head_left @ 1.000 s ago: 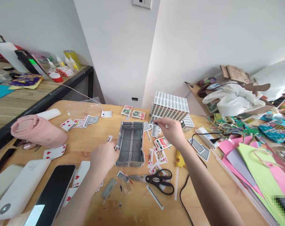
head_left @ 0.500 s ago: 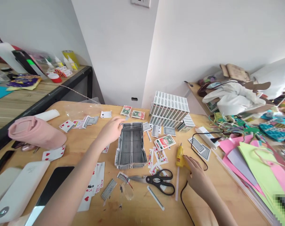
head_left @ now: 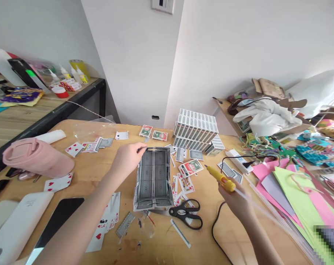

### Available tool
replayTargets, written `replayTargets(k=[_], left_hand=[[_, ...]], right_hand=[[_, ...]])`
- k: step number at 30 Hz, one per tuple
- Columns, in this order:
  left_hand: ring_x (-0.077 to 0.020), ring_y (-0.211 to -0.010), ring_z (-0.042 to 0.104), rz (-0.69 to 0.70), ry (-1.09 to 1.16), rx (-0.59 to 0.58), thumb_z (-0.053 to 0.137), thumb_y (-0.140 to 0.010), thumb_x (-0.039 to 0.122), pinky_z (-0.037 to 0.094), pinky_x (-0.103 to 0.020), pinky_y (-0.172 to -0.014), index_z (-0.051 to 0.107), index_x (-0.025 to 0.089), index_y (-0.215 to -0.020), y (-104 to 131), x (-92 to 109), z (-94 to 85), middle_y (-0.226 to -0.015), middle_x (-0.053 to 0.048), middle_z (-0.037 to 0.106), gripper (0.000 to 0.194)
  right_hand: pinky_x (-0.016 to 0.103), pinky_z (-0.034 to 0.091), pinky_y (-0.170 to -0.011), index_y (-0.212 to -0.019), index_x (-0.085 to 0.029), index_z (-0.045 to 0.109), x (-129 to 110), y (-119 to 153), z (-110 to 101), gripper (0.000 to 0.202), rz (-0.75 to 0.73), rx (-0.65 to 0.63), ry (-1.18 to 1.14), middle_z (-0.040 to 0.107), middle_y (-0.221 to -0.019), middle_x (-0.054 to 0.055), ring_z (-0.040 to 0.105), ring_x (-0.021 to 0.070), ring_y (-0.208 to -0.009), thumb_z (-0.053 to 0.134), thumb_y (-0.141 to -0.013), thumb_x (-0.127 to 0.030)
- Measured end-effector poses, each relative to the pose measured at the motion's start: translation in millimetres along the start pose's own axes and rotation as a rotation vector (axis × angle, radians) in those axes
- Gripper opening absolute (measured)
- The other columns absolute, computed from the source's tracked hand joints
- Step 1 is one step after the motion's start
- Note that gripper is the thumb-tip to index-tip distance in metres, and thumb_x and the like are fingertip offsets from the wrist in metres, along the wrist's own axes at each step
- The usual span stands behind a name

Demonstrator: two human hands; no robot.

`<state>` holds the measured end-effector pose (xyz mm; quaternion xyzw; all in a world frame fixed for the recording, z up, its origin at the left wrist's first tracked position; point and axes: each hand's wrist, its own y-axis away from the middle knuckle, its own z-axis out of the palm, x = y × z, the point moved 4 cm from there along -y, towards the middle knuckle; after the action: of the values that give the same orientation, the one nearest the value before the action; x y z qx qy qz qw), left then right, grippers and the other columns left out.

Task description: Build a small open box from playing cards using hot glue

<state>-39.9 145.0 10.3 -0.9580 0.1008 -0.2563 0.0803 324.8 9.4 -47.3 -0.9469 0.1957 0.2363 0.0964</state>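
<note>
My left hand [head_left: 127,157] pinches the far left corner of an open-topped box made of playing cards [head_left: 153,180], whose inside is lined with grey patterned card backs. In my right hand [head_left: 234,197] is a yellow glue gun [head_left: 220,177], its nozzle pointing up and left toward the box. A clear glue stick trails out of the gun's rear, and a black cord hangs down from it. Black-handled scissors [head_left: 186,214] lie just right of the box's near end, with the blades partly hidden beneath it.
Stacked card packs [head_left: 196,129] stand behind the box, with two red-green packs [head_left: 159,135] nearby. Loose cards [head_left: 107,217] are scattered around. On the left lie a pink roll [head_left: 37,156] and a phone [head_left: 58,221]; a power strip [head_left: 238,161] and coloured paper [head_left: 296,206] are right.
My right hand has picked the glue gun up from the table and tilted it toward the box. My left hand has closed on the box's corner, and the box has shifted slightly nearer.
</note>
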Motion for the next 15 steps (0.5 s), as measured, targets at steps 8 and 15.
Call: replayTargets(k=[8, 15], left_hand=[[-0.0173, -0.079, 0.069, 0.063, 0.152, 0.184, 0.046, -0.087, 0.023, 0.054, -0.03, -0.078, 0.069, 0.02, -0.099, 43, 22, -17.0, -0.097, -0.003, 0.074, 0.026], [-0.0172, -0.087, 0.069, 0.079, 0.132, 0.224, 0.047, -0.085, 0.017, 0.054, -0.03, -0.083, 0.066, 0.022, -0.107, 55, 22, -15.8, -0.105, -0.002, 0.072, 0.029]], right_hand=[[0.026, 0.049, -0.053, -0.086, -0.019, 0.065, -132, 37, -23, 0.025, -0.382, -0.266, -0.397, 0.068, -0.072, 0.003, 0.062, 0.017, -0.059, 0.056, -0.084, -0.043], [0.029, 0.048, -0.063, -0.091, -0.02, 0.06, -187, 35, -6, 0.018, -0.635, -0.186, -0.201, 0.068, -0.09, 0.008, 0.064, 0.0198, -0.074, 0.05, -0.089, -0.035]])
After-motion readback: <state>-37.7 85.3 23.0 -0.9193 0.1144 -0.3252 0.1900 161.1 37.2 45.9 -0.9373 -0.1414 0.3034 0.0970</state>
